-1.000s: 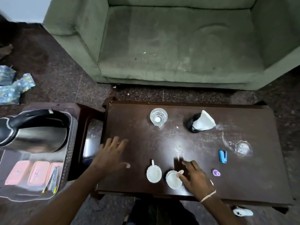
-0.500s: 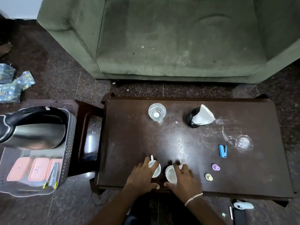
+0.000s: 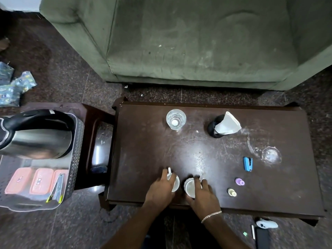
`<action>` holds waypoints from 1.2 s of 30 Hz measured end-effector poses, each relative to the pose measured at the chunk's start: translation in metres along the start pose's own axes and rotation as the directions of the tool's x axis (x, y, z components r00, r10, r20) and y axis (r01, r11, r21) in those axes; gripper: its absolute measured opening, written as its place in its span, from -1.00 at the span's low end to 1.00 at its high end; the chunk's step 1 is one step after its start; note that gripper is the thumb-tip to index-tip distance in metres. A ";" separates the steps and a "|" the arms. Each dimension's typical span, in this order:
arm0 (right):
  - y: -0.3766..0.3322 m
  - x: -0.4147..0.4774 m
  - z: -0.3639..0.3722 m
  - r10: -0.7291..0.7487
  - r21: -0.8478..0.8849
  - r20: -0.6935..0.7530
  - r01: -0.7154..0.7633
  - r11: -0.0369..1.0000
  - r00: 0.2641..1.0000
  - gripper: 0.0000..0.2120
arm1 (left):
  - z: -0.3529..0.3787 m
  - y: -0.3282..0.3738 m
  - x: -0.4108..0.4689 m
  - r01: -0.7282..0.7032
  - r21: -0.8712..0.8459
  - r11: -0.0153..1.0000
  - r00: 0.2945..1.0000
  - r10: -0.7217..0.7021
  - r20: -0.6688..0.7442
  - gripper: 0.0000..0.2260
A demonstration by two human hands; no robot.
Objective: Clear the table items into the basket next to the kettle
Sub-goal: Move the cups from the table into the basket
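Two small white cups stand side by side at the near edge of the dark wooden table [image 3: 143, 150]. My left hand [image 3: 160, 190] wraps around the left cup [image 3: 176, 184], whose handle sticks out beyond my fingers. My right hand [image 3: 203, 194] closes on the right cup [image 3: 190, 187] from the right. Both cups rest on the table. The grey mesh basket [image 3: 75, 159] sits on a stool at the left, holding a steel kettle [image 3: 36, 133] and pink boxes [image 3: 29, 180].
On the table also stand a water glass [image 3: 176, 119], a black holder with a white napkin [image 3: 223, 125], a clear glass lid [image 3: 271, 155], a blue stapler [image 3: 248, 164], a purple cap [image 3: 239, 181] and a yellow cap [image 3: 231, 192]. A green sofa [image 3: 197, 42] lies beyond.
My left hand slid right across the table from its left side onto the left cup. My right hand shifted slightly and closed over the right cup.
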State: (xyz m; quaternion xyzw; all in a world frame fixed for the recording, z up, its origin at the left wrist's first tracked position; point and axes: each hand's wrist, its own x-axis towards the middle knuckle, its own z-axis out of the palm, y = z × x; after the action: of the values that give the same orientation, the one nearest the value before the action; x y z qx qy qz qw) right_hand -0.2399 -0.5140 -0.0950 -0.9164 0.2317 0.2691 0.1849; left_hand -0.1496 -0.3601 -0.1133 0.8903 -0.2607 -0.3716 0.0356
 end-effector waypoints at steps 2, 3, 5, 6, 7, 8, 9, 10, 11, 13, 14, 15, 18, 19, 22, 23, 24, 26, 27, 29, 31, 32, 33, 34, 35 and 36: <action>-0.002 0.001 -0.005 -0.015 -0.012 -0.021 0.015 1.000 1.000 -0.23 | -0.002 -0.003 0.000 0.002 -0.027 1.000 1.000 -0.003 -0.013 -0.43; -0.004 0.002 -0.009 -0.024 -0.013 -0.036 0.023 1.000 0.999 -0.23 | -0.004 -0.005 0.000 0.006 -0.044 0.999 1.000 -0.007 -0.029 -0.43; -0.011 0.005 -0.018 -0.043 -0.005 -0.070 0.043 0.999 0.997 -0.25 | -0.013 -0.011 -0.002 0.009 -0.082 0.997 0.997 -0.015 -0.076 -0.45; -0.018 0.006 -0.025 -0.059 0.002 -0.087 0.059 0.998 0.994 -0.27 | -0.020 -0.015 -0.005 0.008 -0.099 0.995 0.995 -0.018 -0.101 -0.45; -0.025 0.007 -0.031 -0.076 0.013 -0.101 0.078 0.997 0.992 -0.30 | -0.028 -0.021 -0.009 0.008 -0.115 0.993 0.992 -0.022 -0.122 -0.46; -0.035 0.007 -0.038 -0.093 0.024 -0.111 0.096 0.995 0.989 -0.32 | -0.037 -0.027 -0.013 0.009 -0.131 0.991 0.989 -0.028 -0.145 -0.45; -0.045 0.008 -0.045 -0.111 0.034 -0.121 0.116 0.993 0.986 -0.33 | -0.047 -0.035 -0.019 0.010 -0.145 0.989 0.985 -0.035 -0.170 -0.44; -0.054 0.009 -0.052 -0.128 0.047 -0.136 0.136 0.990 0.982 -0.34 | -0.056 -0.042 -0.024 0.008 -0.155 0.988 0.980 -0.039 -0.195 -0.44; -0.066 0.010 -0.057 -0.156 0.064 -0.152 0.167 0.984 0.976 -0.34 | -0.066 -0.051 -0.032 0.012 -0.164 0.986 0.973 -0.049 -0.226 -0.43; -0.094 0.012 -0.067 -0.225 0.088 -0.176 0.243 0.966 0.958 -0.32 | -0.086 -0.073 -0.050 0.021 -0.180 0.983 0.953 -0.074 -0.294 -0.42; -0.110 0.012 -0.070 -0.258 0.098 -0.191 0.280 0.955 0.947 -0.31 | -0.097 -0.085 -0.059 0.025 -0.190 0.981 0.938 -0.089 -0.335 -0.41; -0.123 0.013 -0.074 -0.287 0.107 -0.219 0.315 0.943 0.932 -0.30 | -0.107 -0.096 -0.067 0.026 -0.194 0.981 0.921 -0.099 -0.376 -0.39; -0.177 0.015 -0.082 -0.404 0.124 -0.296 0.454 0.882 0.865 -0.30 | -0.133 -0.140 -0.100 0.063 -0.221 0.973 0.859 -0.166 -0.484 -0.34; -0.197 0.015 -0.083 -0.438 0.130 -0.313 0.495 0.859 0.843 -0.31 | -0.140 -0.156 -0.111 0.075 -0.239 0.968 0.838 -0.191 -0.512 -0.33; -0.254 0.014 -0.085 -0.526 0.137 -0.362 0.602 0.787 0.770 -0.31 | -0.154 -0.207 -0.144 0.135 -0.290 0.947 0.786 -0.281 -0.550 -0.32; -0.273 0.013 -0.083 -0.556 0.130 -0.374 0.635 0.761 0.742 -0.32 | -0.157 -0.223 -0.154 0.161 -0.301 0.940 0.769 -0.311 -0.559 -0.32; -0.291 0.012 -0.082 -0.583 0.126 -0.377 0.664 0.737 0.719 -0.33 | -0.158 -0.240 -0.163 0.187 -0.314 0.931 0.751 -0.341 -0.566 -0.32; -0.323 0.010 -0.077 -0.608 0.152 -0.370 0.691 0.707 0.703 -0.37 | -0.159 -0.270 -0.178 0.233 -0.347 0.908 0.715 -0.402 -0.572 -0.34; -0.339 0.009 -0.074 -0.608 0.153 -0.371 0.692 0.705 0.702 -0.39 | -0.159 -0.285 -0.185 0.255 -0.367 0.894 0.696 -0.433 -0.572 -0.36; -0.369 0.011 -0.062 -0.625 0.089 -0.389 0.703 0.706 0.677 -0.40 | -0.158 -0.314 -0.194 0.307 -0.420 0.854 0.657 -0.509 -0.556 -0.36; -0.391 0.016 -0.048 -0.652 0.014 -0.386 0.711 0.703 0.653 -0.40 | -0.156 -0.337 -0.198 0.348 -0.465 0.814 0.618 -0.572 -0.539 -0.35; -0.401 0.018 -0.041 -0.659 -0.021 -0.381 0.707 0.707 0.648 -0.40 | -0.156 -0.347 -0.198 0.355 -0.484 0.800 0.604 -0.591 -0.535 -0.35; -0.409 0.021 -0.035 -0.661 -0.057 -0.379 0.697 0.715 0.648 -0.40 | -0.155 -0.356 -0.198 0.353 -0.503 0.789 0.593 -0.604 -0.532 -0.37; -0.417 0.023 -0.028 -0.659 -0.086 -0.378 0.684 0.725 0.651 -0.40 | -0.155 -0.365 -0.196 0.348 -0.523 0.778 0.585 -0.616 -0.528 -0.38; -0.422 0.025 -0.023 -0.655 -0.107 -0.377 0.672 0.733 0.655 -0.40 | -0.155 -0.371 -0.194 0.342 -0.541 0.768 0.579 -0.626 -0.523 -0.39; -0.427 0.027 -0.018 -0.653 -0.124 -0.374 0.662 0.739 0.658 -0.40 | -0.156 -0.378 -0.191 0.339 -0.556 0.759 0.571 -0.636 -0.519 -0.40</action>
State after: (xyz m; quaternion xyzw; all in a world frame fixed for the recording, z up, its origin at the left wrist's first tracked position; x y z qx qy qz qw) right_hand 0.0112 -0.1791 -0.0050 -0.9700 -0.0798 -0.0085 0.2294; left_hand 0.0098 0.0389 0.0250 0.9711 0.1147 -0.0570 0.2015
